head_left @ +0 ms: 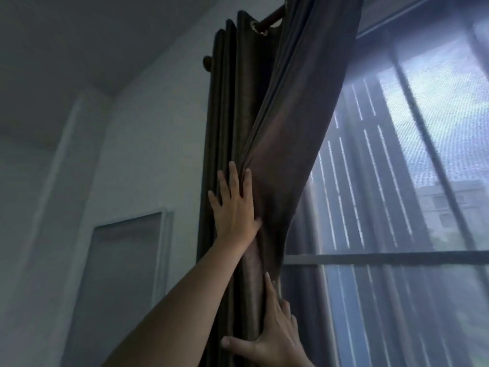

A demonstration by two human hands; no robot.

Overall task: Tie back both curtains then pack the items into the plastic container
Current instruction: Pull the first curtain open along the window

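Brown, heavy cloth fills the middle of the view: 1 curtain (280,144) hangs from a rod (270,20) at the left edge of the window (436,160), bunched against the wall (148,144). Its outer panel slants down from the upper right into the bunch, so the cloth is gathered lower down but spreads wide along the rod.

The left hand (234,207) lies flat on the folds, high up, with fingers straight and spread and nothing clasped. It seems to be there to press the pleats together and stop them fanning out. The thumb is tucked at the crease where the slanted panel meets the stack.

The right hand (275,337) is lower. Its thumb lies across the front of the gathered cloth and its fingers wrap the right edge, so it grips the curtain at the narrow point, likely the place a tie would go. The forefinger runs straight up the fold.

No tie or cord shows, and neither the second curtain nor the plastic container is in view, so I judge the task to be in step 1 of 2, with the packing untouched. A pale net (370,197) covers the glass just behind and could get caught into the bunch.
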